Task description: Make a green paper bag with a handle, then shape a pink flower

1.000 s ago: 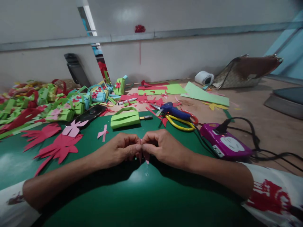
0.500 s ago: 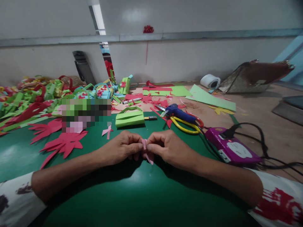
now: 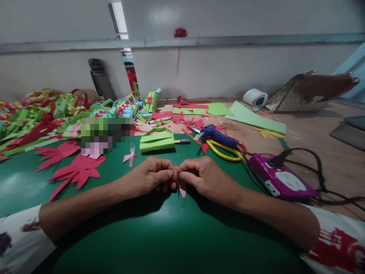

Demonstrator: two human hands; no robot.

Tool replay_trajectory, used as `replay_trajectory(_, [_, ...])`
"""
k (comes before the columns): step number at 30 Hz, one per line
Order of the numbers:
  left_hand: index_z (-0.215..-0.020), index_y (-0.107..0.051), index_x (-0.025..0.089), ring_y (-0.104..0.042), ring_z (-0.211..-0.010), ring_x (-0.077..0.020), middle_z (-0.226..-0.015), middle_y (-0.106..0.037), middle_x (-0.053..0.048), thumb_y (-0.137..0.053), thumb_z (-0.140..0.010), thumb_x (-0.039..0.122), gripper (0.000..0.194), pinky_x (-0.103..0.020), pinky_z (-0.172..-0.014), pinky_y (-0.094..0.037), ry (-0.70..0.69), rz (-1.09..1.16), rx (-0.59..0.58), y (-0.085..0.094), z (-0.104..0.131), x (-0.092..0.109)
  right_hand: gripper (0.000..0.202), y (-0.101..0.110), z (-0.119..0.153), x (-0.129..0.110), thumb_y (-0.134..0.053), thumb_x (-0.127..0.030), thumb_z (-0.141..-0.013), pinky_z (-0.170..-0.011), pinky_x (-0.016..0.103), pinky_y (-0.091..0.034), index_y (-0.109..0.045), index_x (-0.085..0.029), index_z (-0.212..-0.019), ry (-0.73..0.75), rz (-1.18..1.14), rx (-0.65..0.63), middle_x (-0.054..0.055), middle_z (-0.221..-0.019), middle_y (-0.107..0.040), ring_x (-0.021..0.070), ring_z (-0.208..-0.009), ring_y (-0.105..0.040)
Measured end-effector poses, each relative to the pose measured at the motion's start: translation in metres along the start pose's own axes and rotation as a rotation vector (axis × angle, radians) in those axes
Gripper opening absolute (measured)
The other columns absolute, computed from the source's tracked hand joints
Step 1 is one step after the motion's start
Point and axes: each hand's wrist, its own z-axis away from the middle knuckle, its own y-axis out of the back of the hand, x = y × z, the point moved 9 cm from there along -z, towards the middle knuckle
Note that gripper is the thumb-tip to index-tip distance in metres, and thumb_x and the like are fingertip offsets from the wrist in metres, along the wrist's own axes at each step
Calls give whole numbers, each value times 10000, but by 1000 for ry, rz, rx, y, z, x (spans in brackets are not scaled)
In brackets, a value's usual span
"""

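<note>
Between my two hands, above the green mat [image 3: 171,236], is a small pink paper piece [image 3: 181,189] with a pointed end hanging down. My left hand [image 3: 155,175] pinches it from the left, and my right hand [image 3: 199,175] pinches it from the right; their fingertips meet and hide its upper part. Just beyond my hands sits a light green paper bag [image 3: 157,140] with a handle. To its left lies another pink paper cutout [image 3: 130,156], crossed in shape. Red paper cutouts [image 3: 78,171] lie farther left.
Yellow-and-red-handled scissors [image 3: 225,152] lie behind my right hand, beside a blue-handled tool [image 3: 219,137]. A purple power strip [image 3: 282,179] with black cables is at the right. Paper crafts [image 3: 57,114] are heaped at the left; a dark bottle [image 3: 101,80] leans against the wall.
My fingertips have come closer together over the pink paper piece. Its upper part, visible before between the thumbs, is now mostly covered, and the piece looks turned.
</note>
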Motion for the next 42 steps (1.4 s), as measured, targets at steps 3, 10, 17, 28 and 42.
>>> replay_trajectory(3, [-751, -544, 128, -463, -551, -73, -702, -598, -8, -442, -858, 286, 217, -187, -507, -342, 0, -4, 6, -1, 0, 1, 230, 1, 0, -2, -460, -109, -823, -601, 201, -437, -658, -149, -713, 25, 37, 5, -2, -632, -660, 94, -585, -590])
replay_trajectory(10, [-761, -539, 128, -461, -548, -74, -704, -588, -11, -438, -857, 275, 203, -189, -499, -344, 10, -15, 14, -1, -2, 0, 243, 1, 0, -4, -453, -115, -829, -611, 209, -430, -644, -147, -682, 22, 55, 3, 1, -636, -659, 99, -589, -588])
replay_trajectory(17, [-747, -526, 130, -464, -548, -74, -704, -584, -15, -434, -857, 269, 200, -192, -497, -344, 15, 13, 12, 1, -2, -1, 253, 1, 0, -4, -433, -90, -830, -594, 197, -415, -658, -142, -724, 27, 86, -6, 0, -645, -655, 92, -595, -569])
replay_trajectory(28, [-753, -516, 133, -473, -552, -79, -713, -579, -17, -425, -857, 268, 193, -199, -504, -360, 7, -2, 16, 0, -2, 1, 241, 1, 0, -5, -434, -115, -833, -589, 206, -415, -654, -146, -740, 9, 82, -3, 10, -663, -661, 104, -606, -577])
replay_trajectory(42, [-757, -508, 131, -482, -528, -81, -658, -578, -11, -492, -827, 305, 188, -190, -461, -385, 2, 14, 77, 3, -3, 1, 222, 4, -1, -4, -450, -120, -823, -552, 192, -379, -637, -146, -706, 20, 155, 29, -6, -632, -622, 86, -565, -532])
